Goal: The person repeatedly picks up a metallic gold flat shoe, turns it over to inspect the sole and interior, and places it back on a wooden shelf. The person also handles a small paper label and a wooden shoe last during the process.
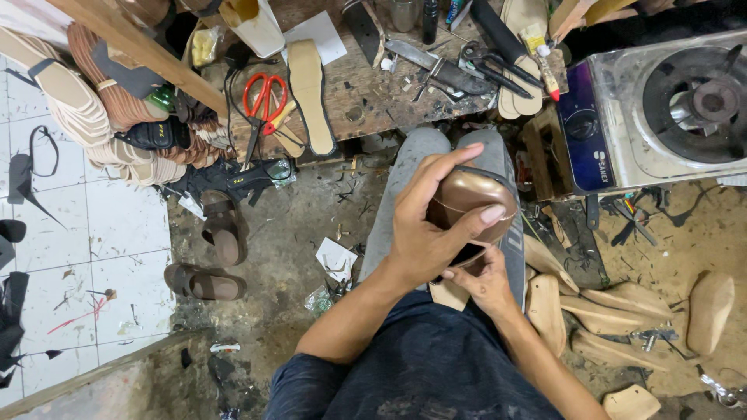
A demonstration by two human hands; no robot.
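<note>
Bronze shoe upper on its last [467, 196], over the lap below the tabletop [366, 97] front edge, looks stiff, light, glossy-slippery; left hand [424, 225] wraps it, right hand [484, 280] pinches its lower edge.

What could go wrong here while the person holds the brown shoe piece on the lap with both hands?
1. The left hand wraps over the brown shoe piece while the right hand supports it only from below; it may slip off the lap.
2. Wooden shoe lasts lie loose by the right leg, so a foot could possibly knock them.
3. Red-handled scissors lie near the workbench edge and might fall.
</note>
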